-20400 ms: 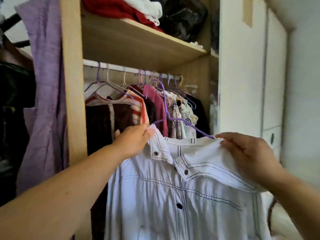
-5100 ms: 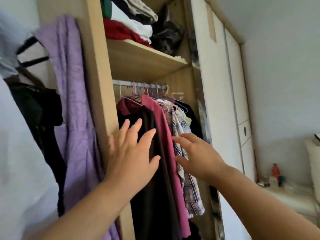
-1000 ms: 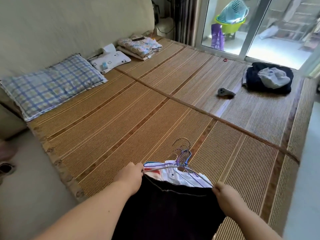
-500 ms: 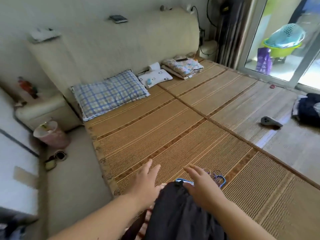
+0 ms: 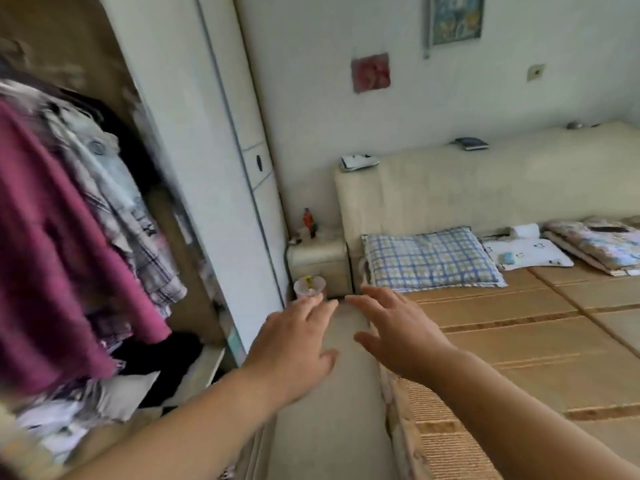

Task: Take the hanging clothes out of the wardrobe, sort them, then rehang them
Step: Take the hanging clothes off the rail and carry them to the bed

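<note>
I have both hands out in front, empty. The left hand (image 5: 294, 344) and right hand (image 5: 398, 334) have fingers straight and spread, and they sit side by side just right of the wardrobe (image 5: 194, 133) opening. The hanging clothes (image 5: 114, 202) are inside the wardrobe, blurred, with a magenta garment (image 5: 52, 237) foremost. They are left of my left hand and untouched. A heap of cloth (image 5: 104, 393) lies on the wardrobe floor below them.

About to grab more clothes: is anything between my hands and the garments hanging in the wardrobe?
Nothing visible does. The left hand and right hand are open and empty over the floor beside the bed; the magenta garment and plaid shirts hang uncovered to their left.
</note>
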### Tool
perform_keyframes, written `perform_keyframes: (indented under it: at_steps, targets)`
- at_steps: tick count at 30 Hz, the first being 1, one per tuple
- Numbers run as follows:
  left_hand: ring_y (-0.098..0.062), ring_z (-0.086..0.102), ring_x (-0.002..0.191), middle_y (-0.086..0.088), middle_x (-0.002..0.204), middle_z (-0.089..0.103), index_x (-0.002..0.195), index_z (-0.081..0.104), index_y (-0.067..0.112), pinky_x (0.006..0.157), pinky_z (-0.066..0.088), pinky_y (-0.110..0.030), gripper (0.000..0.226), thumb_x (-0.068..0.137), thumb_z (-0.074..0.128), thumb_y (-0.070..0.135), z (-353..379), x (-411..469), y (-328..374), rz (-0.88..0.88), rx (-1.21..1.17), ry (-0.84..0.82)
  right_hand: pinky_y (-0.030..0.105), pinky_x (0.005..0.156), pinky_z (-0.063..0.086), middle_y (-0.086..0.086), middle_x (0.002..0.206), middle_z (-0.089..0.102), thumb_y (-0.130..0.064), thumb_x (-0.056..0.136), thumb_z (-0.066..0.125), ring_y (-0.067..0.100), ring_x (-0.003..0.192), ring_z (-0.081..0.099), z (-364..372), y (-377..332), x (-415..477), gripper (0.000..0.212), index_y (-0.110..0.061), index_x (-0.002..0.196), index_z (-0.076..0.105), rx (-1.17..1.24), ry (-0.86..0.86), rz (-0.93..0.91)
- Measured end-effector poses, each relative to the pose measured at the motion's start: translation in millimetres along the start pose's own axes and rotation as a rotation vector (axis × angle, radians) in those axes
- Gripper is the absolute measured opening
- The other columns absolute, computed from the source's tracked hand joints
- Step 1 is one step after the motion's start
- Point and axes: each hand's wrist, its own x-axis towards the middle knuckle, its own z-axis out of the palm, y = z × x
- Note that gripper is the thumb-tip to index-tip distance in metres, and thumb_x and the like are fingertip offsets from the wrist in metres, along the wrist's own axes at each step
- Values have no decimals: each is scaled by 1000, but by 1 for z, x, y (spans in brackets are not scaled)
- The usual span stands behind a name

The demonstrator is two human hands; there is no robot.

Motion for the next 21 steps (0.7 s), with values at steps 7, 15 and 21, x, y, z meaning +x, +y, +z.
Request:
perform_keyframes:
  at_steps: [7, 15, 21]
  targets:
    - [-18, 26, 140, 5, 155, 19, 146, 17, 35, 111, 26, -39, 77, 79, 48, 58, -96, -69, -121, -219, 164, 160, 37, 111, 25, -11, 154, 20, -51, 89, 50, 18, 139, 26, 8, -156, 102, 65, -46, 143, 14, 15, 73, -292]
    - [-17, 30, 137, 4, 153, 26, 141, 27, 38, 108, 31, -37, 73, 76, 53, 59, -200, -92, -210, -424, 341, 450, 34, 110, 30, -9, 151, 26, -47, 88, 52, 17, 135, 32, -20, -273, 199, 65, -41, 144, 20, 120, 211, -564]
    - [-26, 28, 139, -3, 150, 33, 136, 41, 35, 106, 35, -49, 71, 70, 49, 62, -268, -84, -257, -660, 706, 629, 40, 105, 37, -6, 148, 32, -43, 87, 56, 19, 132, 37, -37, -318, 290, 64, -36, 144, 29, 239, 292, -764]
